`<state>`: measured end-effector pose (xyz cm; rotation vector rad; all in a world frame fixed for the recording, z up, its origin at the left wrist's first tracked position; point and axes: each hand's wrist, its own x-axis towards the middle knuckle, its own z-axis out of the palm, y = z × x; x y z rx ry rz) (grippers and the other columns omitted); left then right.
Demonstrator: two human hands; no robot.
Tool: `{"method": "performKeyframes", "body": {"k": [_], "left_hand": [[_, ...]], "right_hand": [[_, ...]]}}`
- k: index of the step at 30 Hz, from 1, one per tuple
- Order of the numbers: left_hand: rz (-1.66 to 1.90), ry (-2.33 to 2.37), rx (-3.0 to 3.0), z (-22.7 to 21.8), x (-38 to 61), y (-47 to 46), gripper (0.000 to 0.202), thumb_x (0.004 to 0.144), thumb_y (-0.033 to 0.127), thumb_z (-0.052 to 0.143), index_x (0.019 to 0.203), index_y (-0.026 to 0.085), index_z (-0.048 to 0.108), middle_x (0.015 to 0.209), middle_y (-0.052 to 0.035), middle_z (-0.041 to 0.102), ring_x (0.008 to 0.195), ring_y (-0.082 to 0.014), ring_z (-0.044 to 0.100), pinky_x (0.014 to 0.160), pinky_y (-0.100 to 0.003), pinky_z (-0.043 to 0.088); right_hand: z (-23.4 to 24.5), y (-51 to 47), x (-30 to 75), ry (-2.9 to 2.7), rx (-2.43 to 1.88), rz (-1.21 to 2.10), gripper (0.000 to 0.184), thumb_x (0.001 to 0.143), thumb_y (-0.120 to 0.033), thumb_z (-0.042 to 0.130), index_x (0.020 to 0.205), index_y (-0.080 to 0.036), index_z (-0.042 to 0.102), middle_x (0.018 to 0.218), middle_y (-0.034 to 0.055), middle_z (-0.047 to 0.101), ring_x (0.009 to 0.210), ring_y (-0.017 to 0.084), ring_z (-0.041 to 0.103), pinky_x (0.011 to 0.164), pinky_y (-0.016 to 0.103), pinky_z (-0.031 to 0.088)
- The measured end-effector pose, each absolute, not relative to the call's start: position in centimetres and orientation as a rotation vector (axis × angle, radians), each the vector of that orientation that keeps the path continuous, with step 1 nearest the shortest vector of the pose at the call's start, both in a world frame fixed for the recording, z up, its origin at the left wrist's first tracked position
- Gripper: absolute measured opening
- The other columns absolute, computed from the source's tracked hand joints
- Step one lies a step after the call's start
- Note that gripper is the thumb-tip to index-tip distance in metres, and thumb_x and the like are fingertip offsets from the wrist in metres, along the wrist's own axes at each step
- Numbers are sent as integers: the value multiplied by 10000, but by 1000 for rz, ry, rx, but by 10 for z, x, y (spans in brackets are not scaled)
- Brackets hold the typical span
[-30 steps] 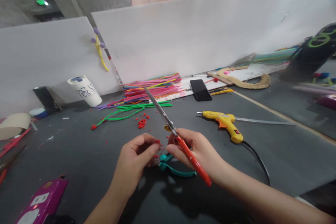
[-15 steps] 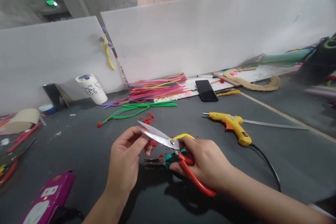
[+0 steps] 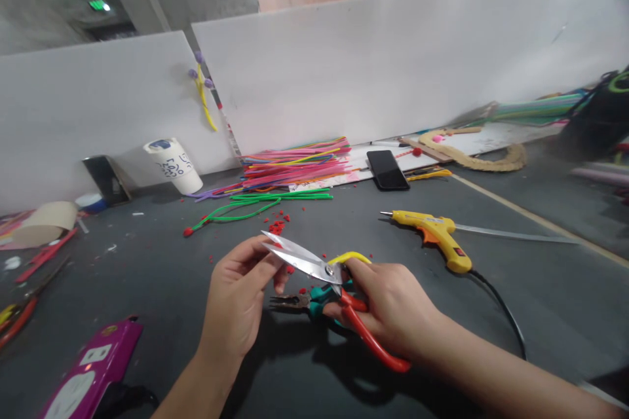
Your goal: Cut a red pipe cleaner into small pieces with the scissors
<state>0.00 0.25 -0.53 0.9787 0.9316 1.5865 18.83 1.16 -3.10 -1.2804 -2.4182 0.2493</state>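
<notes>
My right hand (image 3: 400, 304) is wrapped around the red handles of a pair of scissors (image 3: 304, 260), whose blades point left and stand slightly apart. The blade tips are at the fingertips of my left hand (image 3: 238, 301). Its thumb and fingers are pinched together, and what they hold is hidden behind them and the blades. Below the scissors, between my hands, are needle-nose pliers (image 3: 295, 302) with teal grips, partly covered by my right hand. Small red scraps (image 3: 278, 228) are scattered just beyond the blades. A yellow strip (image 3: 351, 256) shows behind the scissors' pivot.
A yellow glue gun (image 3: 432, 229) with its cord lies to the right. Green stems (image 3: 280, 198), a bundle of coloured pipe cleaners (image 3: 295, 167) and a phone (image 3: 387, 170) are along the white partition. A purple power strip (image 3: 93, 366) sits at the lower left, near another cutting tool (image 3: 29, 308).
The scissors and my right hand have shifted slightly right, and the blades are a little wider apart. My left hand keeps its pinch in nearly the same place.
</notes>
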Motion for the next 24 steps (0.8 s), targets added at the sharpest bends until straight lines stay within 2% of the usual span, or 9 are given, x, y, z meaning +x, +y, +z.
{"method": "performKeyframes", "body": {"k": [24], "left_hand": [[1509,995,915,-1,-3,3,40,643,157,696,678,157,679,554,17,596,468,-53,504,402,-132,377]], "right_hand": [[-30,13,189,-2441,-1303,154,369,809,-522,406,656,-193,474,502,3,529,422,137,473,441,245,183]]}}
